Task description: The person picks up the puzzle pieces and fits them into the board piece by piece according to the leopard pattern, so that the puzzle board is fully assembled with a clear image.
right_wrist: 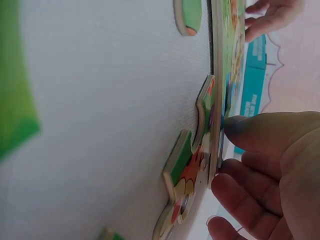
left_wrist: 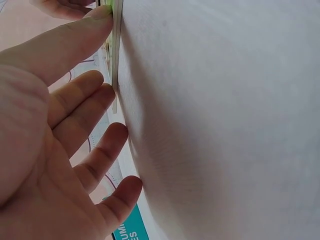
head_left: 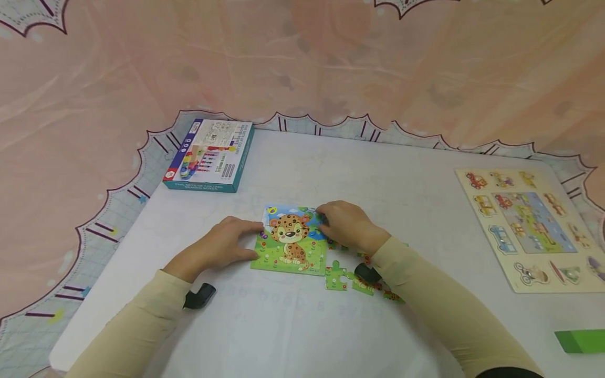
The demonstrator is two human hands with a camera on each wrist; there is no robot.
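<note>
A square jigsaw puzzle (head_left: 290, 244) with a spotted leopard cub lies flat on the white table. My left hand (head_left: 222, 244) rests beside its left edge, with thumb and forefinger at the rim; in the left wrist view the other fingers (left_wrist: 100, 160) are spread and loosely extended. At the puzzle's upper right corner, my right hand (head_left: 352, 226) pinches with bent fingers. From the right wrist, the thumb (right_wrist: 245, 127) presses the blue part of the face while fingertips meet the edge. Loose puzzle pieces (head_left: 336, 276) lie right of the puzzle, partly under the right forearm.
A boxed set with teal sides (head_left: 212, 155) lies at the back left. On the right is a cream picture board (head_left: 508, 273) with vehicles and figures. A green block (head_left: 586, 341) sits near the right edge. Patterned cloth hangs behind the white table (head_left: 293, 325).
</note>
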